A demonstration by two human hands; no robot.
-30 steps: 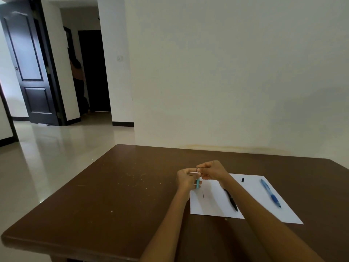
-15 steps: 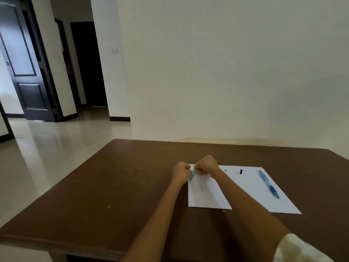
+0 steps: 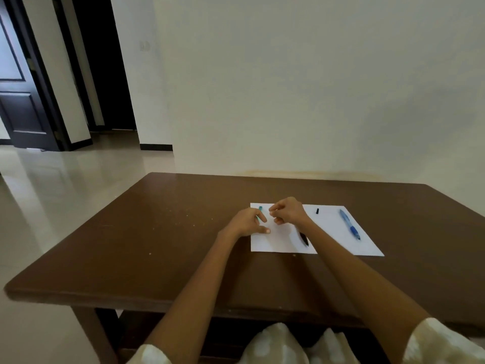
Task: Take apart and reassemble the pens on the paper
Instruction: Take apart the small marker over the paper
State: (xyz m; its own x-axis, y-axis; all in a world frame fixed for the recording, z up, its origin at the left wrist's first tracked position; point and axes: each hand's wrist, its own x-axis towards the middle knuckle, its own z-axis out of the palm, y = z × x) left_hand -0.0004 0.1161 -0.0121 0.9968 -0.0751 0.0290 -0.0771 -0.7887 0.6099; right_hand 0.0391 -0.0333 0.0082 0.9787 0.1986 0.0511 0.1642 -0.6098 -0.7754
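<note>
A white paper (image 3: 328, 232) lies on the brown table (image 3: 170, 232). My left hand (image 3: 248, 223) rests at the paper's left edge and grips a teal pen part (image 3: 259, 214) that sticks up between its fingers. My right hand (image 3: 288, 211) hovers just to the right of it, fingers curled and fingertips pinched together; I cannot tell whether anything small is between them. A blue pen (image 3: 350, 227) lies whole on the paper's right side. A black pen (image 3: 304, 238) lies partly hidden under my right forearm. A small black piece (image 3: 317, 211) sits near the paper's far edge.
The table stands against a pale wall. To the left are a glossy tiled floor and dark doors (image 3: 23, 101). My lap in light patterned cloth (image 3: 275, 345) shows at the table's near edge.
My hands were joined on the teal pen part; now they have come apart and lowered to the paper. The left hand keeps the teal part. The camera tilted down.
</note>
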